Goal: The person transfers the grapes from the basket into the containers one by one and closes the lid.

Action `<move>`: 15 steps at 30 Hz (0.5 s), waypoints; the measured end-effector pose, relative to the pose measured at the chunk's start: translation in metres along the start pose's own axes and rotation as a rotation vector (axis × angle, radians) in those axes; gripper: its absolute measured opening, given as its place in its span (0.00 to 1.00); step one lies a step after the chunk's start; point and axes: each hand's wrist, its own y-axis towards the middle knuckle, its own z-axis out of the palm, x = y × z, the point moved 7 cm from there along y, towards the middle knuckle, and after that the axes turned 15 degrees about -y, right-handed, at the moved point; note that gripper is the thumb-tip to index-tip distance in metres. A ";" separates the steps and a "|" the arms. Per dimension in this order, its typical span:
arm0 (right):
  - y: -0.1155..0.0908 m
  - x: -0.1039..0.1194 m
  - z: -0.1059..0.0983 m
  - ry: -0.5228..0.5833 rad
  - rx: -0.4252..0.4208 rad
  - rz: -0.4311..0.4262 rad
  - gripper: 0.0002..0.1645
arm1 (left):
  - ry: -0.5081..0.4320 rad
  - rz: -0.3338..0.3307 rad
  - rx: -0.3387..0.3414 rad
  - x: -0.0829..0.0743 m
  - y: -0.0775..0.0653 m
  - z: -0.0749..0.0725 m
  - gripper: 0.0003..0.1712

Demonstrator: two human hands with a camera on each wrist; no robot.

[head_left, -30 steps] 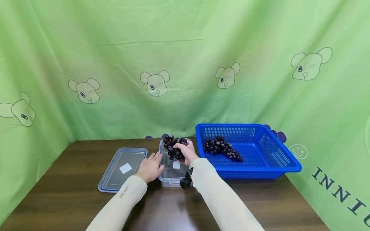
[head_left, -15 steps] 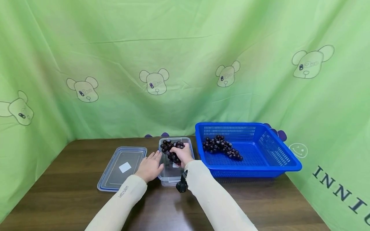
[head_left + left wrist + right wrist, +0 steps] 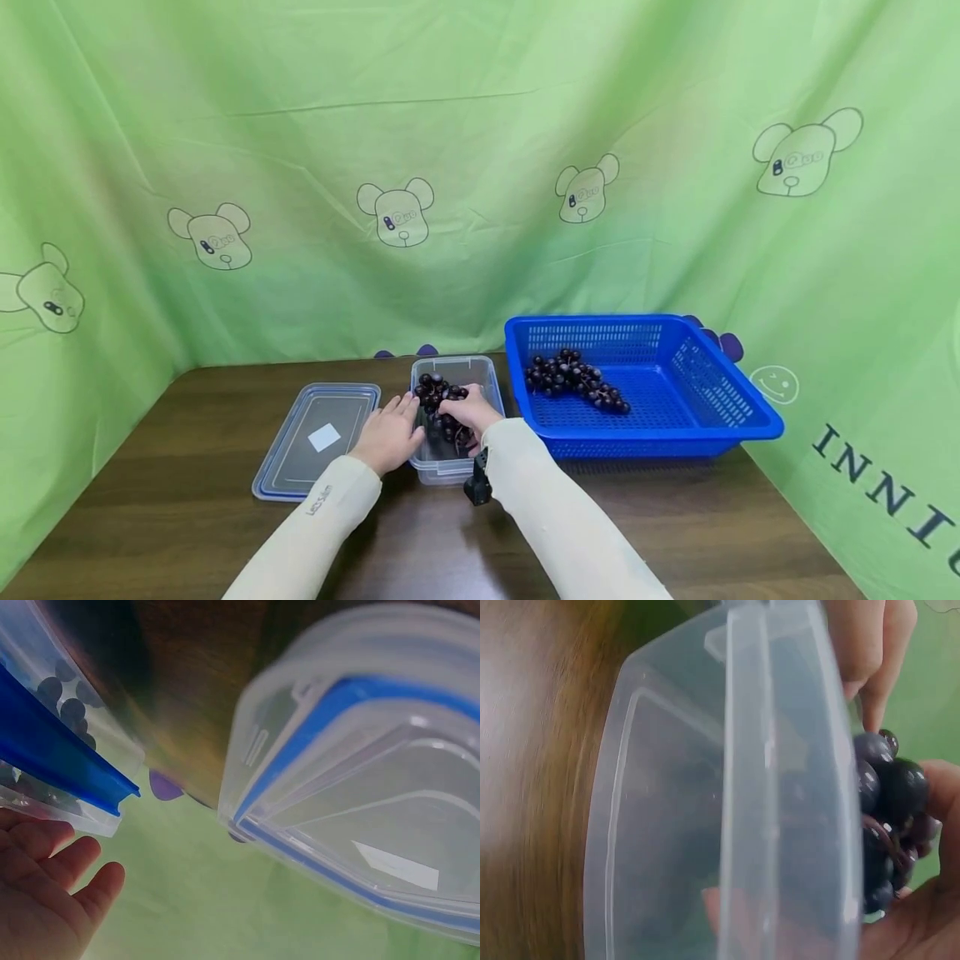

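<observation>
In the head view, a clear plastic food container [image 3: 442,468] stands near the middle of the table. My right hand [image 3: 474,410] grips a bunch of dark grapes [image 3: 433,393] low inside it. The right wrist view shows these grapes [image 3: 900,802] between thumb and fingers, beyond the container's wall [image 3: 667,810], which hides part of the hand. My left hand [image 3: 386,435] rests with extended fingers against the container's left rim. In the left wrist view its fingers [image 3: 94,889] lie beside the container and a blue strip. Left of that hand lies a blue-edged clear lid [image 3: 300,442].
On the right stands a blue perforated basket [image 3: 652,446] with another bunch of dark grapes [image 3: 573,379] at its left side. A green printed curtain [image 3: 480,275] hangs behind the brown wooden table [image 3: 172,467].
My right hand has lowered the grape bunch from above the container down into it, moving slightly left and nearer. The left hand has stayed at the container's edge.
</observation>
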 end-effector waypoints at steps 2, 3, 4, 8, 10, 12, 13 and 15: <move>-0.001 -0.001 -0.002 -0.055 0.015 -0.009 0.40 | 0.002 0.007 -0.004 -0.001 0.001 -0.001 0.31; -0.003 -0.001 -0.003 -0.082 0.025 -0.014 0.40 | 0.002 0.008 -0.005 -0.001 0.000 -0.001 0.31; -0.004 0.000 -0.004 -0.113 0.034 -0.026 0.40 | 0.002 0.009 -0.008 -0.002 0.000 -0.001 0.31; -0.009 0.003 -0.005 -0.266 0.068 -0.078 0.38 | -0.007 0.006 -0.013 -0.001 -0.001 -0.001 0.32; -0.012 0.005 -0.005 -0.350 0.084 -0.109 0.34 | -0.016 0.006 -0.018 -0.001 -0.002 -0.001 0.32; -0.015 0.006 -0.006 -0.425 0.103 -0.128 0.27 | -0.022 0.005 -0.020 0.000 -0.003 -0.001 0.33; -0.015 0.006 -0.007 -0.458 0.109 -0.140 0.22 | -0.022 0.005 -0.020 0.000 -0.002 -0.001 0.33; -0.016 0.007 -0.009 -0.507 0.124 -0.159 0.17 | -0.020 0.008 -0.021 0.000 -0.002 0.000 0.34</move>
